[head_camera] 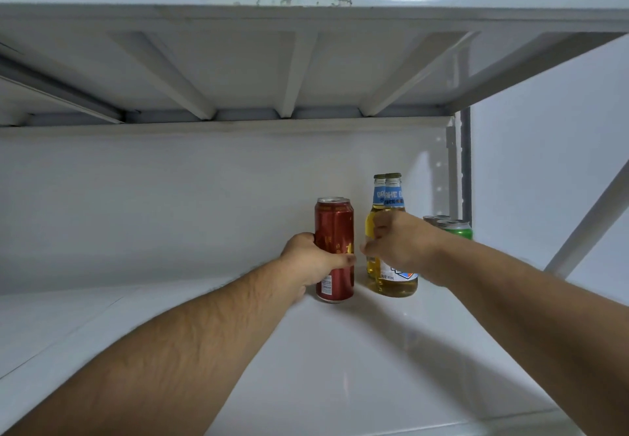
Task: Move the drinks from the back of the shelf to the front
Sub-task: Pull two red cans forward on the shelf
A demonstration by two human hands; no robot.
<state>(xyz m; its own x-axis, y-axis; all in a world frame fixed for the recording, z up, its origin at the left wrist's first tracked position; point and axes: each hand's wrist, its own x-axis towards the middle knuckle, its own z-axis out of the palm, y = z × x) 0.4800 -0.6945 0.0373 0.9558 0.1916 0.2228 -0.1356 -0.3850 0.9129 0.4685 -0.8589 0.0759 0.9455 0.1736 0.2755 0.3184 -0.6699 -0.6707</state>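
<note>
A tall red can stands upright near the back of the white shelf. My left hand grips it around the middle. Right of it stand two clear bottles of yellow drink with blue-and-white labels, the front bottle partly hiding the rear bottle. My right hand is curled around the front bottle's upper body. Further right at the back, a green can and grey can tops show behind my right forearm.
The underside of the upper shelf with its ribs hangs low overhead. A perforated upright post and a slanted brace stand at the right. The white back panel closes the rear.
</note>
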